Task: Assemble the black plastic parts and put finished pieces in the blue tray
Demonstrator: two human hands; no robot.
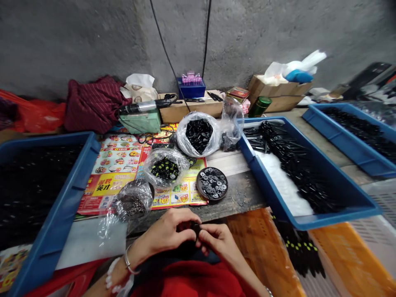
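Observation:
At the bench's front edge my left hand and my right hand meet, fingers closed together around a small black part. Its exact kind is hidden by the fingers. Just beyond them stands a round dish of flat dark discs with cut-outs. Left of it are an open plastic bag of black pieces with yellow-green spots and another bag with small metal bits. Behind sits a larger bag filled with glossy black pieces.
Blue bins of black parts flank me, one left and one right; another bin lies farther right. A power screwdriver rests on a green box. Scissors lie on printed flyers. Two cables hang by the wall.

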